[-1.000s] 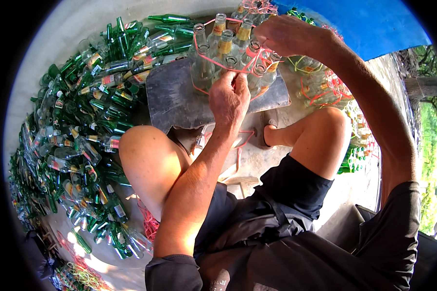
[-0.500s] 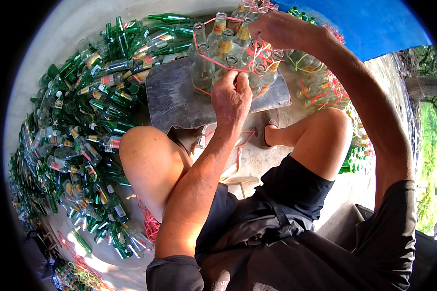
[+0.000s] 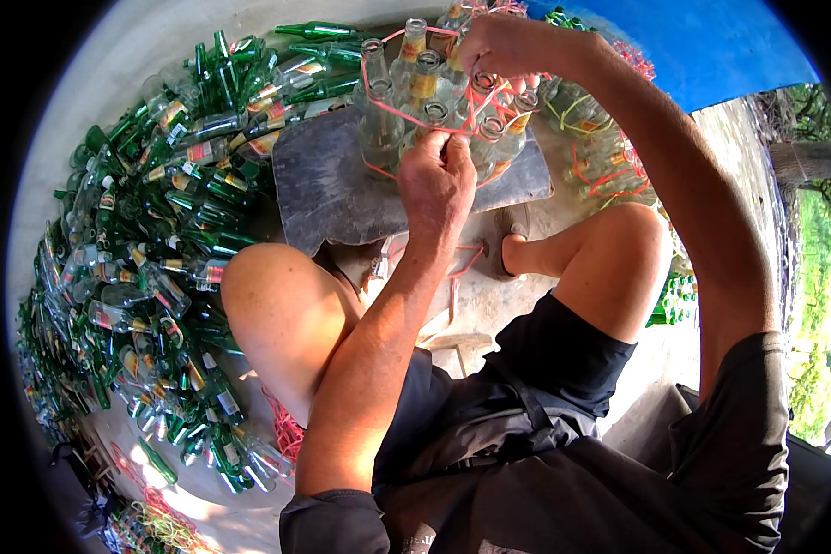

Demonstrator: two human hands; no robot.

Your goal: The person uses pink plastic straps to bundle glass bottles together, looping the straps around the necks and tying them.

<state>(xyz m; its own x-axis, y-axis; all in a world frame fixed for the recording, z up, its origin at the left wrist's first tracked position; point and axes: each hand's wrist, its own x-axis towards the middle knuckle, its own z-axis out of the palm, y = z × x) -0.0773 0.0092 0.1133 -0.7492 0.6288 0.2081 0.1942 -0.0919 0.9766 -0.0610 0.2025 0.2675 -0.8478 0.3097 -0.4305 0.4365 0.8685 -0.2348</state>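
Note:
Several clear glass bottles (image 3: 379,138), some with yellow labels, stand grouped on a worn dark board (image 3: 328,175), encircled by pink plastic straps (image 3: 397,114). My left hand (image 3: 437,180) is closed on the pink strap at the near side of the group, thumb and forefinger at a bottle's neck. My right hand (image 3: 508,51) arches over the group's upper right, fingers curled down onto pink strap among the bottle tops, hiding part of it.
A large heap of green and clear bottles (image 3: 185,212) lies left. Strapped bottle bundles (image 3: 600,166) stand right, below a blue panel (image 3: 711,42). My bent knees (image 3: 277,295) flank the board. Loose pink straps (image 3: 282,425) lie lower left. Trees and grass show far right.
My right hand has moved slightly up and left over the bottle tops, its forearm shifting left with it. My left hand stays on the strap, nearly still.

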